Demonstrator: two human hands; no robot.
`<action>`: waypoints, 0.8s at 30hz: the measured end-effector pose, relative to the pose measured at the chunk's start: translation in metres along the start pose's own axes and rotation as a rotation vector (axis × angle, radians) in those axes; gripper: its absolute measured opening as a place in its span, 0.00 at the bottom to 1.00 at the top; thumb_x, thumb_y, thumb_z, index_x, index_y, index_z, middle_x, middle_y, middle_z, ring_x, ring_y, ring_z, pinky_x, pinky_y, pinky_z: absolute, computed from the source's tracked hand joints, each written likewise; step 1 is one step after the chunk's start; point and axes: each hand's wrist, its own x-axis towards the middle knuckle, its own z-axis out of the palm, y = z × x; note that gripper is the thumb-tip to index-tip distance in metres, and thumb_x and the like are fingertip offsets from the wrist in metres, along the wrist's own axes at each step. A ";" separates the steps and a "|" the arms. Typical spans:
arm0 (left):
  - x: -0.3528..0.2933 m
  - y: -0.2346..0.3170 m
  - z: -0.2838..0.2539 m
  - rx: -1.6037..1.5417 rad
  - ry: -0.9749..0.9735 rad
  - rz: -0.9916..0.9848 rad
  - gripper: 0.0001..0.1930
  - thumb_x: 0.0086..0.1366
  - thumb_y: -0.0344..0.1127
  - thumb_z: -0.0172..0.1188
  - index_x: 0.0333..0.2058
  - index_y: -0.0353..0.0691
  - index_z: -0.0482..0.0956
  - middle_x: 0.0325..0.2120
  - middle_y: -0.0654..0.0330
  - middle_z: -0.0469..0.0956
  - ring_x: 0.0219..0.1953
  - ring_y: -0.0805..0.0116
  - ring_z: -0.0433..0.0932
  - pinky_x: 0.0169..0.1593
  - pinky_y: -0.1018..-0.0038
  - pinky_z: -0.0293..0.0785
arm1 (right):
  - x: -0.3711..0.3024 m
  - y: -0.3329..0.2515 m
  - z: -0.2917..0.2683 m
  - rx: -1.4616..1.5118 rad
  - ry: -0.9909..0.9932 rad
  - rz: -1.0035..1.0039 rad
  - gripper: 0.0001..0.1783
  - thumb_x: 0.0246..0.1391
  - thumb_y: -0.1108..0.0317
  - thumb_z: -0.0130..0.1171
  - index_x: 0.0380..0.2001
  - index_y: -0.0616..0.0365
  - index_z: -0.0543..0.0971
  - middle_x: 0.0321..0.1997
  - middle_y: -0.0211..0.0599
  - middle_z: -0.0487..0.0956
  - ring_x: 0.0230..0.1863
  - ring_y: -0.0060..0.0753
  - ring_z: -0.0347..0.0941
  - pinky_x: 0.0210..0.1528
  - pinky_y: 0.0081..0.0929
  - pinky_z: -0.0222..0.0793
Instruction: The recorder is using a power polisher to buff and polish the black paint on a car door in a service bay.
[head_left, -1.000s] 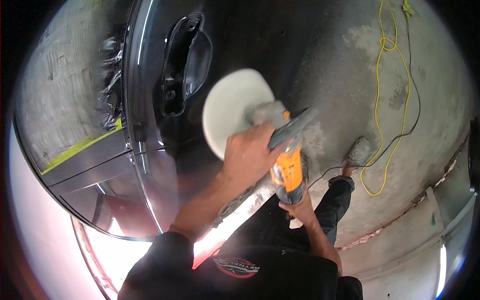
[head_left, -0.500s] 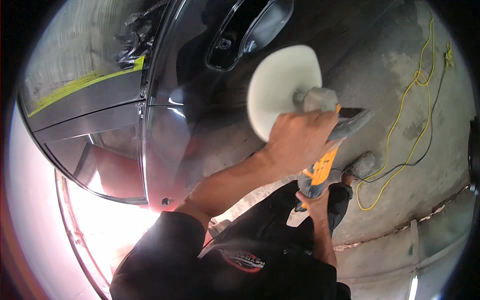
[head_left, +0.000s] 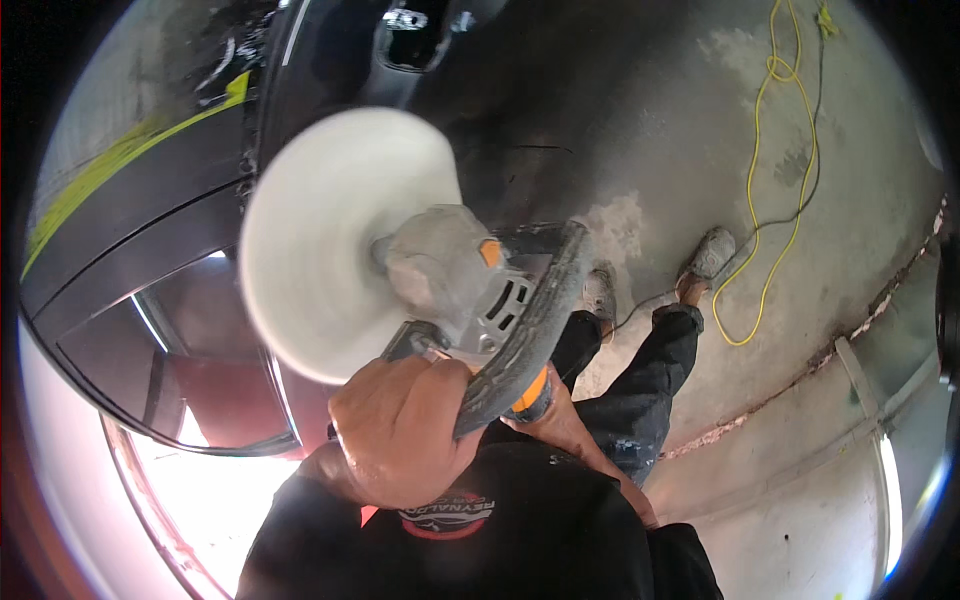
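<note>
A handheld polisher [head_left: 447, 262] with a grey head and orange-and-black body is held in front of me. Its large, round white pad [head_left: 335, 235] looks smeared, as if spinning, and faces the dark car's side [head_left: 490, 110]. Whether the pad touches the paint I cannot tell. My left hand [head_left: 405, 430] is wrapped round one end of the black loop handle [head_left: 545, 320]. Lower down and partly behind that handle, my right hand [head_left: 565, 425] grips the orange-and-black rear of the body; most of its fingers are hidden.
Yellow-green tape [head_left: 110, 175] runs along the car's window edge at the left. An opening for a door handle [head_left: 412, 45] lies above the pad. A looped yellow cord [head_left: 755, 190] and a dark cable cross the concrete floor [head_left: 680, 130] beside my feet. A wall [head_left: 780, 490] stands at lower right.
The polisher and my left hand have moved left and closer to my body, and the left arm is more bent. The view has shifted too, and both my feet now show.
</note>
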 end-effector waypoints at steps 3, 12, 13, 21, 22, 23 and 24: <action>0.013 0.001 0.028 0.050 -0.006 -0.015 0.20 0.45 0.33 0.75 0.37 0.39 0.78 0.23 0.59 0.75 0.21 0.58 0.77 0.23 0.64 0.68 | 0.006 0.015 -0.011 0.063 -0.013 0.034 0.55 0.39 0.72 0.84 0.69 0.57 0.63 0.61 0.34 0.77 0.63 0.29 0.73 0.68 0.36 0.70; 0.105 -0.023 0.187 -0.040 -0.279 -0.093 0.16 0.64 0.42 0.72 0.37 0.36 0.77 0.27 0.49 0.82 0.28 0.49 0.85 0.30 0.58 0.78 | 0.059 0.081 -0.088 0.256 0.056 0.054 0.46 0.40 0.79 0.82 0.63 0.58 0.70 0.56 0.29 0.80 0.58 0.27 0.76 0.66 0.35 0.71; 0.117 -0.026 0.207 -0.045 -0.288 -0.090 0.16 0.64 0.42 0.72 0.37 0.36 0.77 0.27 0.49 0.82 0.28 0.49 0.85 0.30 0.58 0.78 | 0.066 0.084 -0.097 0.264 0.085 0.076 0.44 0.40 0.79 0.81 0.62 0.58 0.72 0.54 0.28 0.81 0.57 0.26 0.77 0.66 0.35 0.72; 0.177 -0.040 0.314 0.000 -0.374 -0.109 0.17 0.63 0.43 0.73 0.38 0.34 0.81 0.28 0.45 0.85 0.29 0.46 0.87 0.34 0.56 0.83 | 0.108 0.111 -0.145 0.383 0.157 0.181 0.35 0.41 0.84 0.76 0.55 0.58 0.75 0.42 0.27 0.81 0.39 0.22 0.79 0.44 0.27 0.80; 0.183 -0.041 0.320 0.007 -0.369 -0.115 0.17 0.62 0.43 0.73 0.37 0.34 0.81 0.27 0.45 0.85 0.29 0.45 0.87 0.34 0.56 0.83 | 0.112 0.109 -0.150 0.398 0.162 0.178 0.33 0.42 0.84 0.76 0.53 0.58 0.75 0.39 0.28 0.81 0.36 0.23 0.79 0.42 0.27 0.79; 0.187 -0.040 0.323 0.012 -0.368 -0.107 0.17 0.62 0.43 0.73 0.37 0.34 0.81 0.27 0.45 0.85 0.29 0.45 0.87 0.34 0.56 0.83 | 0.115 0.106 -0.155 0.403 0.163 0.170 0.33 0.42 0.84 0.76 0.53 0.58 0.75 0.39 0.28 0.81 0.36 0.23 0.79 0.42 0.27 0.79; 0.193 -0.039 0.323 0.004 -0.356 -0.114 0.16 0.62 0.42 0.73 0.36 0.34 0.81 0.28 0.45 0.85 0.30 0.45 0.87 0.34 0.55 0.83 | 0.118 0.104 -0.163 0.378 0.144 0.172 0.33 0.43 0.83 0.76 0.54 0.59 0.74 0.39 0.30 0.82 0.36 0.24 0.80 0.40 0.28 0.80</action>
